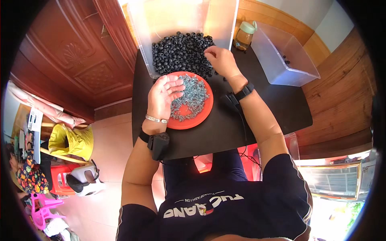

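The plate [187, 125] lies on the table [273, 108], small pieces [195, 96] on it; behind the plate, a bin [183, 16] with beads [181, 52] inside; behind and right of the plate, a jar [243, 38] and a second bin [273, 64]; over the plate's left side, the left hand [162, 96]; behind its right side, the right hand [223, 61].

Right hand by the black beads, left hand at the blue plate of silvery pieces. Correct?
Only the colour is wrong: the head view shows a red plate of silvery pieces. The left hand is at it and the right hand by the black beads, as stated.
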Demonstrator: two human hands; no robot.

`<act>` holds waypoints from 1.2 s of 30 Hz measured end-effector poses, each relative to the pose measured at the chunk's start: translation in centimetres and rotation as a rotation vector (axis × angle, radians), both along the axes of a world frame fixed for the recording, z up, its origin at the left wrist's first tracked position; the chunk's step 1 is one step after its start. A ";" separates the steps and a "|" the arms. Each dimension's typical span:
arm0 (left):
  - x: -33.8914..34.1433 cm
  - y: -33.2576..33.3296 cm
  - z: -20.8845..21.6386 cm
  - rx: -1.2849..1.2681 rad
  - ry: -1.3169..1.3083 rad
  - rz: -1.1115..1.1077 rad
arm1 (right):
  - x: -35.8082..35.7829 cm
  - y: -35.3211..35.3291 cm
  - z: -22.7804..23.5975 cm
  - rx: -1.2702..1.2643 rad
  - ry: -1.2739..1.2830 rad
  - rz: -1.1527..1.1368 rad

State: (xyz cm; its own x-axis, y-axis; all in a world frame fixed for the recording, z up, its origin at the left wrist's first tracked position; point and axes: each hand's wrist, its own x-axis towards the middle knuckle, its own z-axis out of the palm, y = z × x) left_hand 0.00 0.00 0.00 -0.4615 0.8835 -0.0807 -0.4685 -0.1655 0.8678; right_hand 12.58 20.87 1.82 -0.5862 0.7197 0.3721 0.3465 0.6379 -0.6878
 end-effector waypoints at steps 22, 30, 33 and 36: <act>1.0 -0.1 -0.3 -0.014 0.016 -0.098 | 1.3 -7.9 1.9 -0.030 0.131 0.367; 1.9 0.4 -0.4 0.091 0.293 -0.108 | 2.5 -9.7 0.9 0.149 0.209 0.478; 2.0 0.2 -0.2 0.144 0.335 -0.095 | 2.7 -9.3 1.2 0.253 0.227 0.531; 2.3 0.0 0.2 0.147 0.319 -0.092 | 2.7 -9.1 0.2 0.138 0.315 0.573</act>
